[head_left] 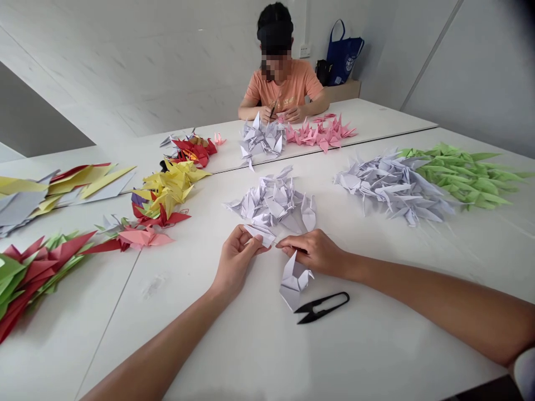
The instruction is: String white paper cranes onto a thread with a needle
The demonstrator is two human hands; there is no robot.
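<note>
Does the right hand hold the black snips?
No, the black snips lie on the white table, apart from the right hand.

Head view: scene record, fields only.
left hand: holds small folded white paper piece
right hand: fingers at the tip of white origami crane; hold unclear
nearby: black thread snips, white crane pile
co-worker: seated opposite, orange T-shirt, holding thin dark tool
rest: green cranes, pink cranes, blue tote bag
</note>
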